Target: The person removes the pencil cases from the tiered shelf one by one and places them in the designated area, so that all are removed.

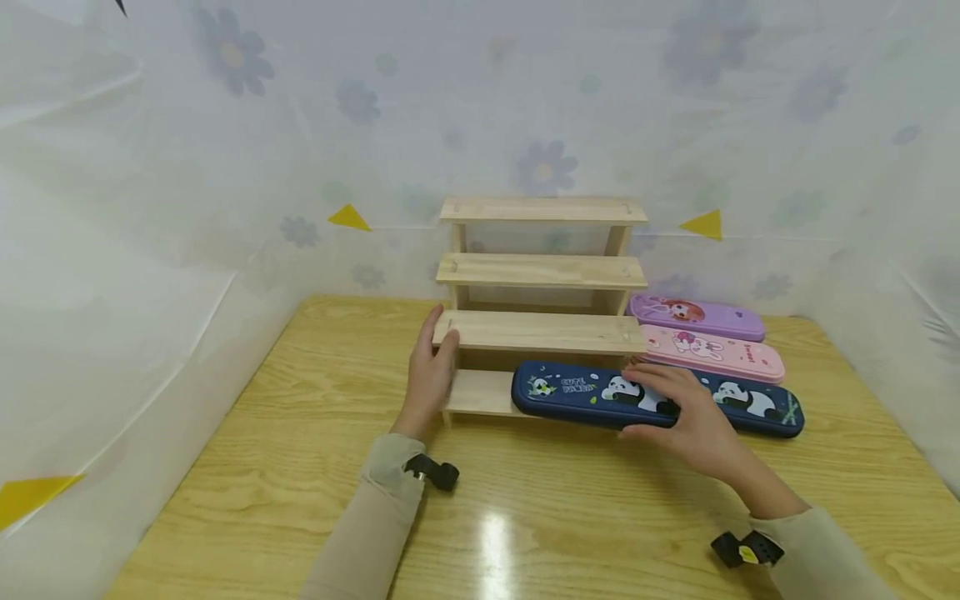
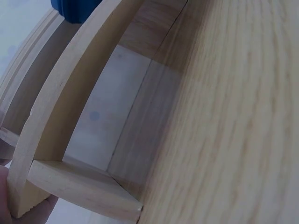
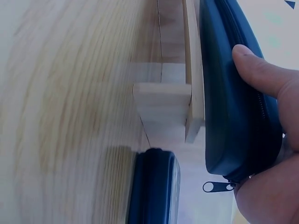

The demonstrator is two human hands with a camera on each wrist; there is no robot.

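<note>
My right hand (image 1: 686, 412) grips a dark blue panda pencil case (image 1: 573, 392), thumb on its near side and fingers over the far side. The case lies along the lowest step of a stepped wooden rack (image 1: 540, 332). In the right wrist view, the thumb presses beside the zipper of this pencil case (image 3: 224, 93), whose zipper pull hangs at the end. My left hand (image 1: 431, 379) holds the left end of the rack's second step, thumb in front. Its fingers (image 2: 44, 210) show at the board's end in the left wrist view.
A second dark blue panda case (image 1: 757, 408) lies on the wooden table (image 1: 300, 467), right of the rack. Behind it are a pink rabbit case (image 1: 720, 354) and a purple case (image 1: 697, 317). A pale flowered sheet (image 1: 480, 100) hangs behind and at the sides.
</note>
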